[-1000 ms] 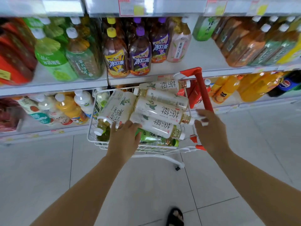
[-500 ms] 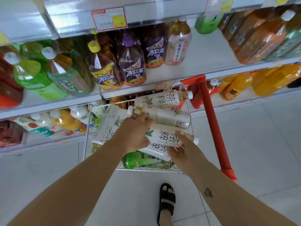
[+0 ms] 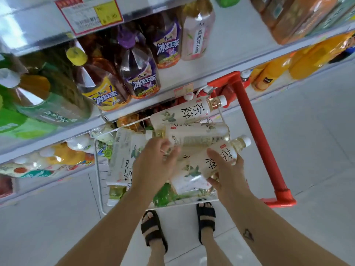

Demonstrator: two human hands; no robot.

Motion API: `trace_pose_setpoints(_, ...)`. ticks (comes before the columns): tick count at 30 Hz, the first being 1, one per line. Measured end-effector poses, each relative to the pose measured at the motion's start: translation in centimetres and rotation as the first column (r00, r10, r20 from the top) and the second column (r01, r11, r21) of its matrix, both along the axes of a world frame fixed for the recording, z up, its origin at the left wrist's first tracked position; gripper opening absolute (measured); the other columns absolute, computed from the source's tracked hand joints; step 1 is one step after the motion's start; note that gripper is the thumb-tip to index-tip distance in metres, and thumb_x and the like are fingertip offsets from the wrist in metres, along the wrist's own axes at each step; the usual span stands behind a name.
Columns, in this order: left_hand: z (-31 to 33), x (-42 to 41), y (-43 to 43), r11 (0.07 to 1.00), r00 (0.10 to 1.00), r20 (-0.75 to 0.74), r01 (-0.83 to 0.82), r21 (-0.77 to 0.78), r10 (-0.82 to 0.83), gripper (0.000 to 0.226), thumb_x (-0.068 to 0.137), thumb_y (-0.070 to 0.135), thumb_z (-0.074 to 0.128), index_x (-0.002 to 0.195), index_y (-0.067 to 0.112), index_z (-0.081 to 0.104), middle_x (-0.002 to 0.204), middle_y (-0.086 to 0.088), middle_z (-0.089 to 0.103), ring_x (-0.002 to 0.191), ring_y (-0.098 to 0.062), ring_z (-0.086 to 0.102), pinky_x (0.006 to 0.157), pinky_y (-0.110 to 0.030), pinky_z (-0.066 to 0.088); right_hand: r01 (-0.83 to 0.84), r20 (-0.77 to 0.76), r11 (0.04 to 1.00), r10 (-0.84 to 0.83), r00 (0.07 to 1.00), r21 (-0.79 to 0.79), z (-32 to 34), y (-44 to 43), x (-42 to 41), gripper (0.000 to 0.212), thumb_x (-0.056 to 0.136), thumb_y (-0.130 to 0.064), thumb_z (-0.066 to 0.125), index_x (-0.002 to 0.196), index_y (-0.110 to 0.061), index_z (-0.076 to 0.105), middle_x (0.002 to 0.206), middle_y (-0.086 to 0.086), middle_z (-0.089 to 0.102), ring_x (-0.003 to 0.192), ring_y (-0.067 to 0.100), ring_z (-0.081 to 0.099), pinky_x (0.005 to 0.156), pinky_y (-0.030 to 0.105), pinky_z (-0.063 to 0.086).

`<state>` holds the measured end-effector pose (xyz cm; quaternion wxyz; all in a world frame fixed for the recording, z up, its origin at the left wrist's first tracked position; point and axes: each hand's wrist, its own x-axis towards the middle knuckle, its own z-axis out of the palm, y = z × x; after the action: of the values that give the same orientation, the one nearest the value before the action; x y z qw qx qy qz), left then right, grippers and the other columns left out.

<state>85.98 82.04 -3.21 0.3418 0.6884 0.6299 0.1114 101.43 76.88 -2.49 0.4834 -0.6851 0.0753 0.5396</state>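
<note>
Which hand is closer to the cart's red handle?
Right. The right hand grips a white tea bottle just left of the red handle; the left hand rests on bottles farther left.

purple-capped tea bottles (image 3: 137, 73) stand on the shelf (image 3: 230, 45); price tag (image 3: 90, 14) above.

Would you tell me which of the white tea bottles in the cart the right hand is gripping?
The top bottle, tilted with its white cap toward the red handle; the right hand grips its middle.
</note>
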Motion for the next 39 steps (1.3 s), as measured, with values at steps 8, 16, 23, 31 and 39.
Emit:
trace_pose_setpoints(8, -1.6, -0.6, 5.0, 0.873, 0.894, 0.166, -0.340, -0.350, 0.415, 0.028, 0.090, 0.048, 0.054, 0.084, 0.022, 0.062, 0.086, 0.006, 0.064, 0.091, -0.020, 0.063, 0.068, -0.027, 0.040, 0.085, 0.018, 0.996, -0.085, 0.996, 0.011, 0.4, 0.1, -1.0, 0.073, 0.075, -0.010, 0.075, 0.134, -0.026, 0.036, 0.104, 0.005, 0.058, 0.091, 0.025, 0.062, 0.065, 0.040, 0.055)
trace_pose_setpoints(16, 5.1, -1.0, 4.8, 0.936, 0.724, 0.601, -0.321, -0.142, 0.339, 0.025, 0.079, 0.016, 0.072, 0.097, 0.029, 0.061, 0.090, 0.017, 0.066, 0.081, 0.008, 0.064, 0.064, -0.010, 0.049, -0.095, 0.325, 0.988, 0.050, 0.945, 0.124, 2.6, -0.4, -0.2, 0.068, 0.075, -0.013, 0.074, 0.129, -0.035, 0.039, 0.096, 0.001, 0.065, 0.076, 0.010, 0.069, 0.059, 0.026, 0.055)
trace_pose_setpoints(23, 6.8, 0.0, 9.3, 0.991, 0.736, 0.664, -0.088, -0.096, 0.130, 0.030, 0.083, 0.008, 0.068, 0.104, 0.029, 0.062, 0.094, 0.014, 0.069, 0.087, 0.001, 0.065, 0.075, -0.017, 0.050, -0.354, 0.590, 0.928, 0.221, 0.776, 0.118, 4.0, 1.6, 2.6, 0.075, 0.072, -0.012, 0.077, 0.132, -0.034, 0.038, 0.099, -0.005, 0.062, 0.077, -0.002, 0.064, 0.055, 0.014, 0.052)
trace_pose_setpoints(31, 1.6, 6.3, 10.9, 0.979, 0.813, 0.563, -0.036, -0.203, 0.146, 0.035, 0.089, 0.031, 0.062, 0.122, 0.022, 0.056, 0.113, 0.008, 0.065, 0.102, -0.009, 0.062, 0.091, -0.035, 0.049, -0.457, 0.582, 0.873, 0.286, 0.761, 0.168, 2.3, 3.3, 3.2, 0.074, 0.073, -0.006, 0.075, 0.129, -0.035, 0.037, 0.094, -0.007, 0.061, 0.073, -0.007, 0.063, 0.056, 0.012, 0.051)
trace_pose_setpoints(39, -0.6, 7.3, 7.6, 0.996, 0.949, 0.313, 0.069, -0.050, -0.050, 0.071, 0.084, 0.039, 0.066, 0.144, 0.026, 0.031, 0.139, 0.001, 0.043, 0.127, -0.012, 0.041, 0.105, -0.031, 0.036, -0.508, 0.545, 0.844, 0.347, 0.764, 0.174, 1.3, 4.5, 4.0, 0.073, 0.072, -0.014, 0.078, 0.129, -0.038, 0.039, 0.100, -0.008, 0.064, 0.082, 0.005, 0.065, 0.066, 0.019, 0.056)
